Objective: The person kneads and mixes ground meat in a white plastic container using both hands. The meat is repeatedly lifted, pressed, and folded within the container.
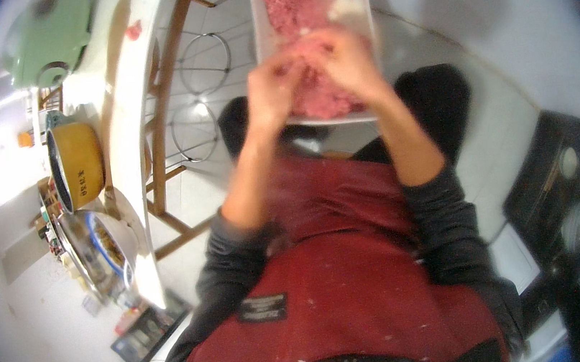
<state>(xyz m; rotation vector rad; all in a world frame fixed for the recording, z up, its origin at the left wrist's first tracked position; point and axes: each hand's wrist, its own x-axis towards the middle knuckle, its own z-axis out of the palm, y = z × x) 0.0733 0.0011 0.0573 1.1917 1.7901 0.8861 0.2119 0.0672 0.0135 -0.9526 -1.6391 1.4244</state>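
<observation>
A white rectangular plastic tub [259, 27] stands before me, holding raw minced meat [295, 4] in its far part and more in its near part. Paler material [347, 3] lies at the far right inside it. Both hands come together over the middle of the tub and are blurred by motion. My left hand [273, 88] is curled at the left, its fingertips at the pink meat. From the right, my right hand [345, 57] bends its fingers towards the left one. A lump of meat appears to sit between them; the fingertips are partly hidden.
To the left is a white table [122, 120] on wooden legs [162, 93], bearing a yellow pot [84, 165], a blue-rimmed bowl [107, 241] and a green object [52, 34]. Wire-ringed stools [205, 64] stand beneath. A black appliance or cabinet [546, 187] is at right, beside the wall.
</observation>
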